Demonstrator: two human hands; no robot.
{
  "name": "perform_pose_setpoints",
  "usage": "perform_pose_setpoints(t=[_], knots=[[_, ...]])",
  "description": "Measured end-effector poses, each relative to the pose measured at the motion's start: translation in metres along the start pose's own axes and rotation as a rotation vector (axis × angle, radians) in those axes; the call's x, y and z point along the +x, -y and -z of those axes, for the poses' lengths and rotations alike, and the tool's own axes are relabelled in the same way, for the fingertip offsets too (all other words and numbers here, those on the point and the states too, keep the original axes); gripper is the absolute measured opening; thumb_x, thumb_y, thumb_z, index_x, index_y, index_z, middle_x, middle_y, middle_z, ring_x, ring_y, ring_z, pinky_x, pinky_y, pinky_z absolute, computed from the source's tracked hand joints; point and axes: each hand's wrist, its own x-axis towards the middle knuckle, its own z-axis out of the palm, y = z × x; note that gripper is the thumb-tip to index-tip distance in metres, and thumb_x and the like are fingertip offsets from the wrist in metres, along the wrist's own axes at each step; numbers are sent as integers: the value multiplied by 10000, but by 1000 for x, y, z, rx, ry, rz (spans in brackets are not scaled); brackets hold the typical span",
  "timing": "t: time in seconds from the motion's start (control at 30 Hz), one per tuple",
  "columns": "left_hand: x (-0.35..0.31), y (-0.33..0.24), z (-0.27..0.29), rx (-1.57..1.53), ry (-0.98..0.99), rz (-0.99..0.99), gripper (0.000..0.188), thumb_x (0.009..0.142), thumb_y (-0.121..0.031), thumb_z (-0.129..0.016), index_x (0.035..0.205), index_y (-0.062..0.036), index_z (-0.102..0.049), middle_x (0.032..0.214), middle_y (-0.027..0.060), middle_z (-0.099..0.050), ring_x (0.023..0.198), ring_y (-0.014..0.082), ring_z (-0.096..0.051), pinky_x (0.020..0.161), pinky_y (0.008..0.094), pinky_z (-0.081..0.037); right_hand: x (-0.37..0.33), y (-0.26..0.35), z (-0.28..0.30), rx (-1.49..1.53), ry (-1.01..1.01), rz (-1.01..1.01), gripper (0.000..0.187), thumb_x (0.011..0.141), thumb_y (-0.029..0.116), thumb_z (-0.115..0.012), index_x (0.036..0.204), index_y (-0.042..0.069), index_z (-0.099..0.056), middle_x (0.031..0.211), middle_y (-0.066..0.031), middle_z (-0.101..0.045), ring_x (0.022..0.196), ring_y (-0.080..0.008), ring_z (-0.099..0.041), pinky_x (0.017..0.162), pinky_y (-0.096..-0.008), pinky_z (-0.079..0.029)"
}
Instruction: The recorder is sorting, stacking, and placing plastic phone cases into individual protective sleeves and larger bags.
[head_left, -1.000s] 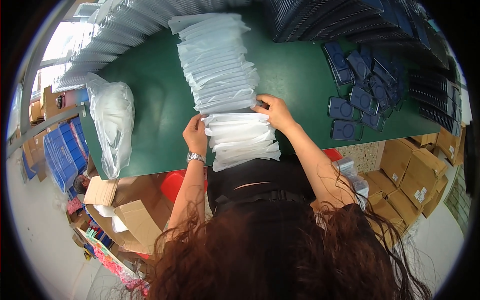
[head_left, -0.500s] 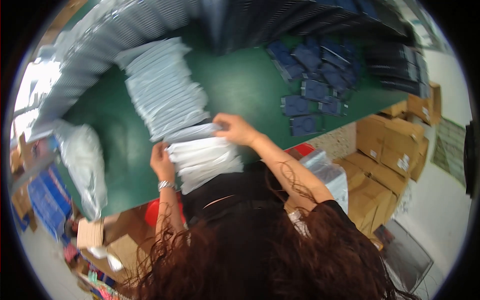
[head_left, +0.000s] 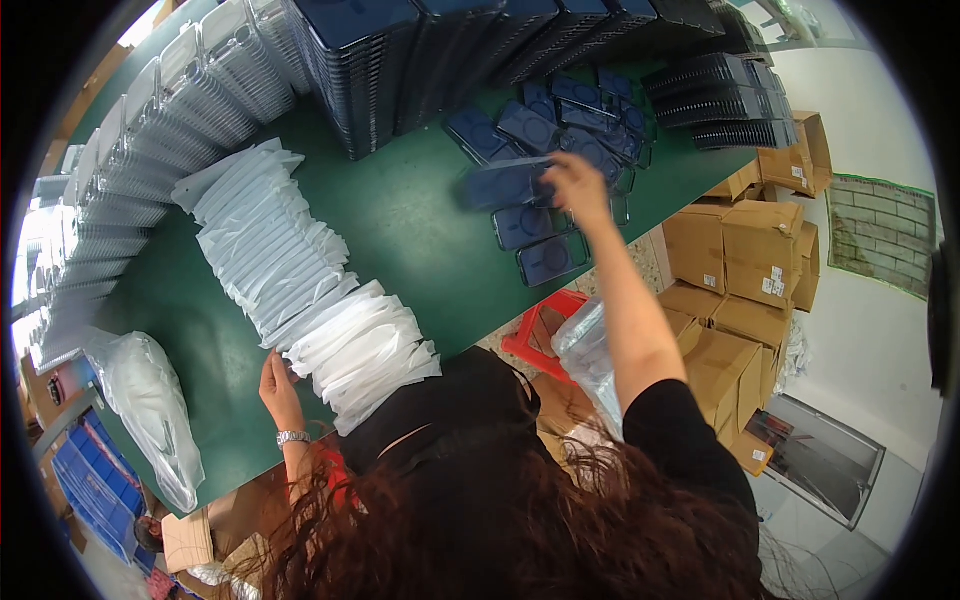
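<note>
My right hand (head_left: pixel 578 187) is closed on the edge of a dark blue translucent phone case (head_left: pixel 503 186), blurred by motion, just above several similar phone cases (head_left: pixel 545 258) lying loose on the green table. At the near left, my left hand (head_left: pixel 281 395), with a metal watch at the wrist, has its fingertips pinched at the left edge of a white plastic bag (head_left: pixel 300 352). That bag belongs to a long overlapping row. Toward me the row's bags (head_left: pixel 375 345) look white and flat; farther off lie greyish filled bags (head_left: pixel 270 235).
Tall stacks of dark cases (head_left: pixel 365 85) line the far edge, with clear case stacks (head_left: pixel 180 120) curving along the left. A bulging clear plastic bag (head_left: pixel 150 410) lies at the table's left. Cardboard boxes (head_left: pixel 735 255) and a red stool (head_left: pixel 545 330) stand beyond the right edge.
My right hand has left the row of bags, moved right to the loose pile and taken hold of a phone case. The left hand stays beside the row. The whole view has shifted.
</note>
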Motion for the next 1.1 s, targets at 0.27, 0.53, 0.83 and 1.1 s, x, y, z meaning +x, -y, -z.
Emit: perform_pose_setpoints(t=[0.27, 0.53, 0.83, 1.1], knots=[[15, 12, -13, 4, -51, -297, 306, 910, -1, -509, 1203, 1, -598, 938, 19, -649, 755, 80, -580, 664, 244, -479, 20, 4, -16, -290, -436, 334, 388, 855, 128, -645, 1214, -6, -577, 1168, -193, -619, 918, -230, -647, 811, -332, -510], [16, 13, -9, 124, -109, -209, 256, 890, 11, -550, 1136, 8, -621, 874, 32, -652, 779, 79, -574, 706, 229, -452, -110, 11, -240, -93, 591, 410, 293, 817, 228, -663, 1032, 28, -668, 1016, -149, -671, 868, -283, -651, 782, -346, -507], [13, 7, -23, 73, 19, -257, 116, 897, 20, -531, 999, 30, -584, 849, 18, -615, 782, 81, -557, 718, 220, -447, -101, 16, -253, 84, 449, 343, 310, 781, 186, -691, 1032, 16, -626, 823, -109, -641, 674, -207, -605, 644, -310, -480], [15, -9, 4, 27, -124, -71, 97, 949, -73, -521, 982, -3, -580, 835, 14, -619, 740, 59, -579, 631, 211, -470, -64, 1, -172, 136, 452, 191, 235, 824, 183, -707, 1013, 63, -637, 857, -32, -662, 738, -103, -594, 651, -257, -488]])
